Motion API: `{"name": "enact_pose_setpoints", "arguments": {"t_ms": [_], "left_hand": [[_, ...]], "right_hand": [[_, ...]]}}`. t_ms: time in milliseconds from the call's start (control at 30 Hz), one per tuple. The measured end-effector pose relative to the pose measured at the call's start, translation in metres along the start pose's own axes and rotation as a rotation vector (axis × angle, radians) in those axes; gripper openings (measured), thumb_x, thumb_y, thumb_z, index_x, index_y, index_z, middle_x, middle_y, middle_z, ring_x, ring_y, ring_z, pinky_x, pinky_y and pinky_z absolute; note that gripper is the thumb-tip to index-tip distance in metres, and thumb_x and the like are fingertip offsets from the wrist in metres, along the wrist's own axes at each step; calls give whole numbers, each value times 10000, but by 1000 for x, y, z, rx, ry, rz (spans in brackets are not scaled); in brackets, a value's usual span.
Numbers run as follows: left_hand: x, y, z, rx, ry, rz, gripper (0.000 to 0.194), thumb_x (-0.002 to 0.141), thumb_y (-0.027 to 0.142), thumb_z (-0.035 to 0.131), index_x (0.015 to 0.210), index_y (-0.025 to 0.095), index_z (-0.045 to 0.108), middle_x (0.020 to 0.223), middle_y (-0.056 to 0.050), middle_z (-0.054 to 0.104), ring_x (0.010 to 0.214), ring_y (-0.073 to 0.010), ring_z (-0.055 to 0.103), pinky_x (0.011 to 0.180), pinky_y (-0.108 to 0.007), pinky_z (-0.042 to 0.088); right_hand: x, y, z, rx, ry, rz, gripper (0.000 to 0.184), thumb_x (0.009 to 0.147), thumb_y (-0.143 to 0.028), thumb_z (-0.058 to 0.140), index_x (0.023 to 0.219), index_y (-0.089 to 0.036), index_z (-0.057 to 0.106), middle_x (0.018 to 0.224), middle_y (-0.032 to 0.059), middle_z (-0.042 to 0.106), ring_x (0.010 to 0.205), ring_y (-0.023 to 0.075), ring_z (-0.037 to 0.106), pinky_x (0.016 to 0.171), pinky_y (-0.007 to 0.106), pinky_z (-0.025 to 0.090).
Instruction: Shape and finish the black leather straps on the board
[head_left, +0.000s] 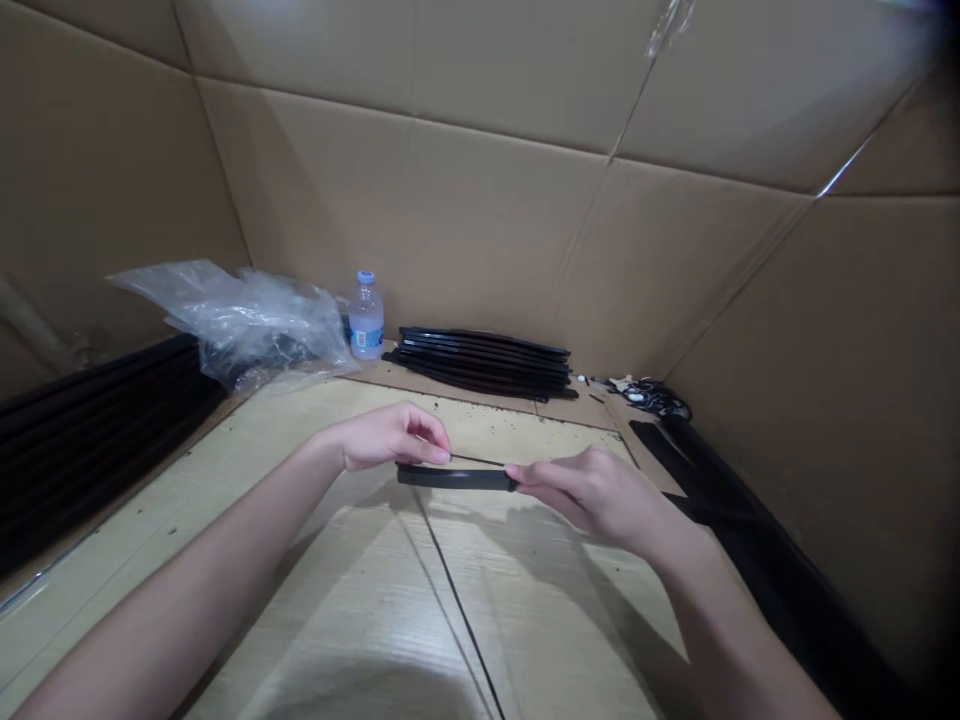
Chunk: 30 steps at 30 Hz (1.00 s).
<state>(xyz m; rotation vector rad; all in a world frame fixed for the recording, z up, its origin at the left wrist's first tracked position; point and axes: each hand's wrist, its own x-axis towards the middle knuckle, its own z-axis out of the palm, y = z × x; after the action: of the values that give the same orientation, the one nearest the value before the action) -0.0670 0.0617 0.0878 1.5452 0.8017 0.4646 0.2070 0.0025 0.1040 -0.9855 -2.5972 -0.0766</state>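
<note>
Above the pale wooden board, a short black strip (456, 479) lies level between my two hands. My right hand (589, 490) pinches its right end between thumb and fingers. A thin black cord (478, 460) runs just behind the strip, from the right fingertips to the left ones. My left hand (397, 437) has thumb and forefinger closed on that cord, close to the strip's left end. Below the strip, a dark thin line like a cord (459, 598) stretches down to the bottom edge; whether it joins the held cord is hidden.
Stacked black strips (484, 362) lie at the back, beside a bottle (367, 318) and clear plastic bags (259, 320). Long black pieces line the left (105, 430) and right (750, 530). Tangled dark cords (660, 398) sit back right. Cardboard walls (420, 200) enclose the board (360, 590).
</note>
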Motion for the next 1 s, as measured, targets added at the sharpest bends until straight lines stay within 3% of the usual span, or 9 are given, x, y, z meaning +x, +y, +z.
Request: {"name": "enact_pose_setpoints", "arguments": {"t_ms": [100, 233, 300, 467, 567, 733, 800, 900, 1000], "left_hand": [[-1, 1, -3, 20, -7, 11, 181, 664, 285, 708, 757, 137, 661, 578, 41, 516, 490, -60, 388, 459, -192, 267], [1, 0, 3, 26, 29, 70, 135, 688, 239, 672, 769, 131, 663, 675, 3, 587, 562, -80, 473, 497, -190, 331], [4, -1, 14, -28, 55, 117, 89, 712, 194, 615, 775, 139, 647, 672, 5, 597, 573, -87, 506, 528, -196, 369], [2, 7, 57, -17, -80, 131, 122, 758, 234, 560, 734, 139, 633, 728, -56, 654, 662, -156, 592, 647, -284, 453], [-7, 18, 79, 155, -177, 116, 236, 828, 357, 503, 757, 174, 635, 839, -62, 667, 781, -176, 590, 710, -290, 431], [-29, 34, 103, 402, -278, 143, 135, 770, 282, 590, 876, 219, 644, 908, -26, 652, 830, -186, 568, 712, -285, 420], [-39, 34, 115, 280, -216, 243, 275, 720, 233, 652, 993, 239, 626, 1030, -32, 624, 961, -202, 546, 809, -303, 413], [-54, 26, 138, -130, -66, 355, 450, 712, 196, 671, 1142, 251, 548, 1134, -53, 573, 1096, -216, 493, 874, -322, 405], [-67, 15, 162, -375, 52, 351, 492, 662, 163, 723, 1122, 234, 564, 1078, -67, 590, 1025, -218, 535, 852, -324, 422]], "right_hand": [[-4, -2, -15, 5, -105, 3, 312, 942, -327, 378, 954, -219, 671, 538, -7, 577, 439, 89, 447, 486, 239, 281], [-10, -6, -28, 38, -38, 42, 276, 931, -322, 416, 940, -216, 670, 542, -17, 555, 436, 91, 419, 477, 250, 270], [-13, -13, -33, 62, 48, 45, 236, 916, -299, 455, 989, -217, 665, 532, -28, 534, 429, 90, 398, 465, 252, 264], [-31, -41, -47, 87, 215, 71, 227, 871, -235, 532, 1067, -228, 646, 545, -28, 545, 408, 92, 390, 431, 248, 281], [-46, -60, -49, 209, 339, 130, 269, 833, -190, 578, 1094, -230, 628, 573, -23, 580, 406, 96, 433, 408, 235, 325], [-61, -86, -38, 369, 436, 282, 254, 804, -174, 607, 1047, -229, 653, 511, -37, 525, 394, 99, 444, 393, 225, 359], [-64, -96, -34, 487, 430, 325, 233, 811, -181, 599, 1034, -221, 656, 500, -37, 517, 373, 91, 432, 370, 215, 350], [-70, -112, -25, 688, 411, 373, 176, 827, -200, 579, 983, -214, 659, 506, -32, 517, 365, 86, 436, 350, 201, 342], [-79, -128, -12, 856, 373, 461, 129, 828, -241, 579, 926, -215, 660, 553, -17, 535, 392, 89, 455, 352, 194, 350]]}}
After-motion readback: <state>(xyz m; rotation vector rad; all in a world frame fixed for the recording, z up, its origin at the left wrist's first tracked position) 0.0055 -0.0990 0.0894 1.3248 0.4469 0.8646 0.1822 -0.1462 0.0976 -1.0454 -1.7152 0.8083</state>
